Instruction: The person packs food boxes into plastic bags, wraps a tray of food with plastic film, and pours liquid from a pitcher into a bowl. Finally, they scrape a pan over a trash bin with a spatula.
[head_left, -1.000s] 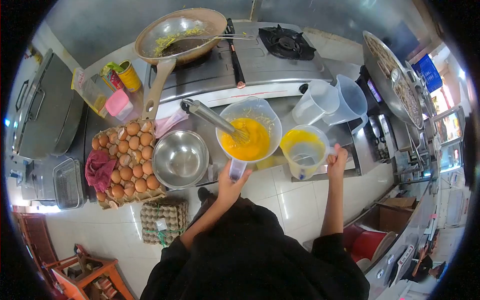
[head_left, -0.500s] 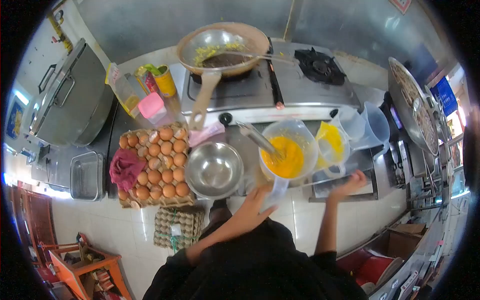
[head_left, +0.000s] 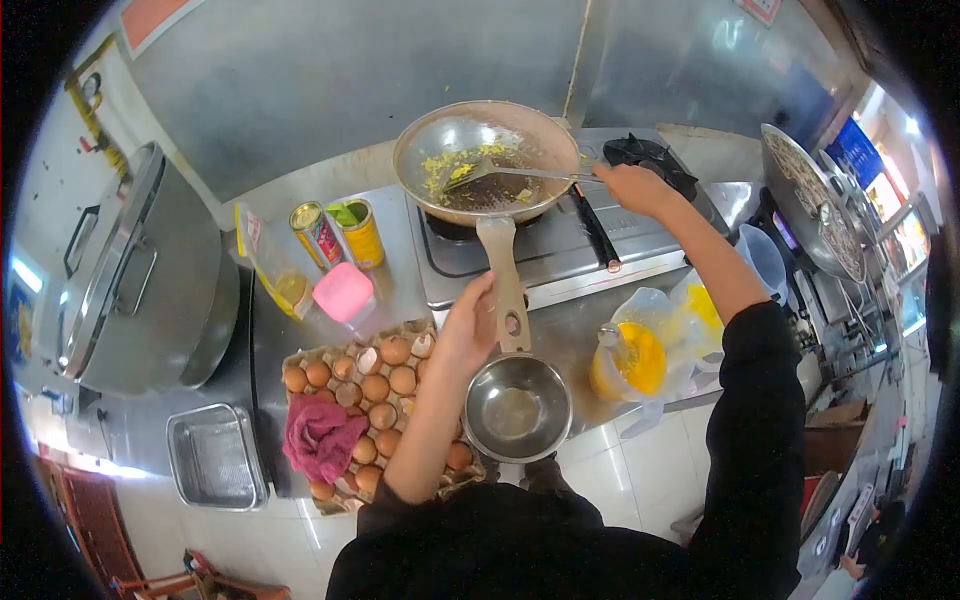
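My right hand [head_left: 640, 188] is closed round the handle end of a metal spatula [head_left: 545, 173]. Its blade rests inside the frying pan [head_left: 420, 142], among bits of yellow cooked egg [head_left: 440, 170]. Close against the left side of the pan's beige handle [head_left: 504, 275] is my left hand [head_left: 472, 325], fingers loosely extended; the handle is not wrapped. The pan sits on a gas stove [head_left: 440, 270]. Below the handle stands a steel bowl [head_left: 480, 440] with a little clear liquid. A pitcher of beaten egg [head_left: 640, 355], with a whisk [head_left: 612, 340] in it, is to the right.
Brown eggs and shells fill a carton tray [head_left: 335, 345], with a maroon cloth [head_left: 322, 440] on it. Two cans [head_left: 362, 240], a pink-lidded container [head_left: 343, 292] and a plastic bag [head_left: 255, 255] stand left of the stove. A large pot [head_left: 180, 300] is far left; another burner [head_left: 650, 160] lies right.
My right hand has gone up from the counter and taken hold of the spatula. My left hand has left the pitcher for the pan handle. The view has shifted.
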